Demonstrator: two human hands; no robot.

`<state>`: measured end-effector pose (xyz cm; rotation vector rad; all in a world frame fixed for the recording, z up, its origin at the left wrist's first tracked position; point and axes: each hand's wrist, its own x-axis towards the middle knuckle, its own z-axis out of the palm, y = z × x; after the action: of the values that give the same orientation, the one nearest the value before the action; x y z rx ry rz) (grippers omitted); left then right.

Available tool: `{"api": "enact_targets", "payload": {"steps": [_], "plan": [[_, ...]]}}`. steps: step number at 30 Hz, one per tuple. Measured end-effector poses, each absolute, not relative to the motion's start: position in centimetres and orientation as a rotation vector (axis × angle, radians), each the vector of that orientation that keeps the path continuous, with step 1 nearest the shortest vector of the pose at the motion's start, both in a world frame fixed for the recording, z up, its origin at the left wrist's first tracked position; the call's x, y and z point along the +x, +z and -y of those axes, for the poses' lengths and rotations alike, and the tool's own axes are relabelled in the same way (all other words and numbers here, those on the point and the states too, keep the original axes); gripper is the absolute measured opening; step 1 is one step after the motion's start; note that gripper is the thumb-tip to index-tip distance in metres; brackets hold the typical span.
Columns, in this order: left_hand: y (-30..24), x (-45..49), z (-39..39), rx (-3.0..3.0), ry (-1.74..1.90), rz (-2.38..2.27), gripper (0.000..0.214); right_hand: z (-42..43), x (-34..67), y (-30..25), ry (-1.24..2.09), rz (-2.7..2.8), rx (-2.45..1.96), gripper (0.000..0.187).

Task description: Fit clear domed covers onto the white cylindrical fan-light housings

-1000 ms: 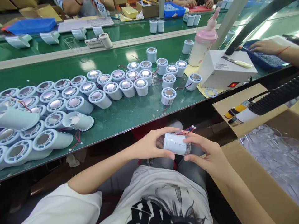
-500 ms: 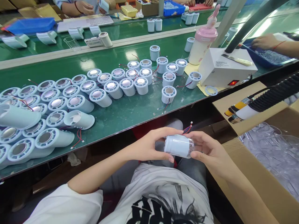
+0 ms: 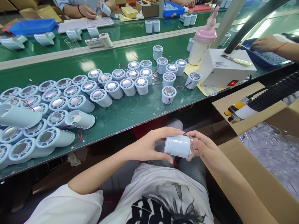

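Above my lap, a light blue cylindrical housing [image 3: 178, 145] lies on its side with a clear plastic cover around it. My left hand [image 3: 153, 144] grips its left end, thumb below and fingers above. At the other end, my right hand [image 3: 205, 144] has its fingers closed around the clear rim; part of that end is hidden by the fingers. On the green bench, several similar blue housings [image 3: 100, 97] stand or lean close together, many with round metallic tops and thin red and dark wires. One housing [image 3: 168, 94] stands alone nearest my hands.
To the right, a cardboard box [image 3: 247, 161] contains clear plastic covers [image 3: 268, 149]. A white device [image 3: 229, 70] with a red switch stands beside a pink-lidded bottle [image 3: 202, 43]. A black ribbed hose [image 3: 273, 95] hangs over the box. Co-workers' hands [image 3: 87, 11] are across the bench.
My right hand's fingers have shifted on the clear end, with the thumb drawn back under it. The wires that stuck up above the housing no longer show. My left hand keeps its hold.
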<state>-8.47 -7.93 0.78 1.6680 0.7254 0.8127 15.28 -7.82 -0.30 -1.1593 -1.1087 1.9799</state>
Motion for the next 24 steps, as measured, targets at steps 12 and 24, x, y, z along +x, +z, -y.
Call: {"api": "enact_targets", "payload": {"steps": [12, 24], "plan": [[0.1, -8.7, 7.5, 1.788, 0.895, -0.590, 0.076, 7.7, 13.7, -0.1, 2.292, 0.847, -1.191, 0.054], [0.8, -8.2, 8.6, 1.557, 0.823, -0.809, 0.062, 8.3, 14.7, -1.8, 1.801, 1.276, -1.264, 0.042]]}}
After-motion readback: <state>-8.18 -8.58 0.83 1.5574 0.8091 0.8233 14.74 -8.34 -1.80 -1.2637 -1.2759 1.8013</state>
